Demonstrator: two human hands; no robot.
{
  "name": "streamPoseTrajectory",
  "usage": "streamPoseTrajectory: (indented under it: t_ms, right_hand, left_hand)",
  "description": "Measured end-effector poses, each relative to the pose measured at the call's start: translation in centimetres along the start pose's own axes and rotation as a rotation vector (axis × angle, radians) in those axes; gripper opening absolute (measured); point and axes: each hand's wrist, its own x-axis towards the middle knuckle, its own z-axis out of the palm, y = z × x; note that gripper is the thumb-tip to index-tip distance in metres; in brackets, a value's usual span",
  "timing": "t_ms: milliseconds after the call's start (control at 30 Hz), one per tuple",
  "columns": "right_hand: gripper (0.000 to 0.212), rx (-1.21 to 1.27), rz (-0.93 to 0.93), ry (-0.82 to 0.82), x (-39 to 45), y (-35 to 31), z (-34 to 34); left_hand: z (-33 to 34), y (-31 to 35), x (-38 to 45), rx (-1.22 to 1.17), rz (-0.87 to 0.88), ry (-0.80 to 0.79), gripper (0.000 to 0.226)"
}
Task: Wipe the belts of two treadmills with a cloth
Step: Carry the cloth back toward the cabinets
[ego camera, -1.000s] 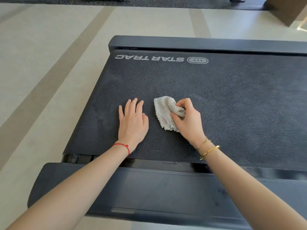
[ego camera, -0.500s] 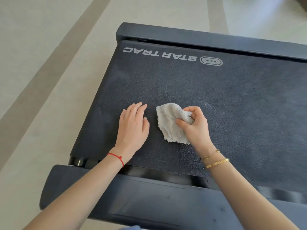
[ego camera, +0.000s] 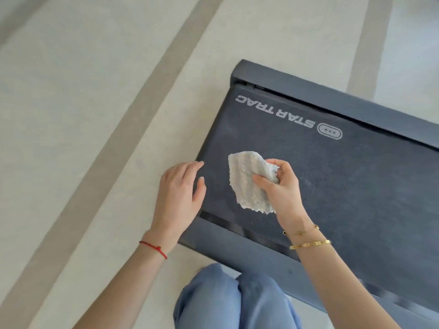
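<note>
Head view: the treadmill belt (ego camera: 344, 186) runs off the right edge, its far right hidden from us. The right hand (ego camera: 282, 186) pinches the pale cloth (ego camera: 247, 184), which hangs over the belt's near-left part, contact unclear. The left hand (ego camera: 178, 195), fingers loose and spread, hovers at the belt's left edge. Blue-trousered knees (ego camera: 235, 300) are cropped below. Wide bare floor (ego camera: 83, 138) lies left.

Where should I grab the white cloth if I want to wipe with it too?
Grab the cloth by its bunched upper right corner, coming from the right as the right hand does. That part is gathered thick; the rest hangs flat over the belt.
</note>
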Motion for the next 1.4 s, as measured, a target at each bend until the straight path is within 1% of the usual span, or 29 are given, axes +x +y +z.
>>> streamPoseTrajectory:
  t_ms: [167, 367, 500, 633, 800, 967, 1067, 1233, 1400]
  right_hand:
    - [0.035, 0.011, 0.026, -0.081, -7.5, -11.2, 1.5]
    - [0.037, -0.039, 0.014, -0.224, -17.6, -24.1, 3.2]
    - [0.038, -0.055, 0.000, -0.324, -24.7, -31.3, 4.0]
    - [0.039, -0.055, -0.022, -0.443, -31.3, -35.8, 4.0]
    - [0.039, -0.049, -0.049, -0.573, -37.4, -38.1, 3.4]
    - [0.037, -0.086, -0.032, -0.737, -41.0, -38.6, 2.2]
    - [0.039, -0.121, -0.028, -0.820, -42.4, -39.0, 2.6]
    - [0.038, -0.152, -0.006, -0.961, -45.2, -39.1, 5.8]
    - [0.040, -0.223, 0.013, -1.081, -48.5, -37.7, 12.1]
  left_hand:
    - [-14.0, 2.4, -3.0, -0.011, -0.053, 0.041, 0.030]
    - [-30.9, 5.7, -8.0, 0.005, -0.083, 0.175, 0.029]
    - [-41.2, 7.9, -12.8, 0.037, -0.210, 0.252, 0.029]
    - [-48.5, 10.2, -18.4, 0.073, -0.326, 0.338, 0.030]
    - [-52.6, 13.8, -25.6, 0.062, -0.488, 0.421, 0.029]
    - [-53.0, 18.1, -32.6, 0.026, -0.681, 0.541, 0.030]
    - [-53.0, 19.8, -36.0, 0.010, -0.779, 0.598, 0.029]
    - [-53.4, 20.5, -40.8, 0.010, -0.910, 0.666, 0.029]
    - [-54.1, 18.8, -45.6, -0.006, -1.083, 0.731, 0.029]
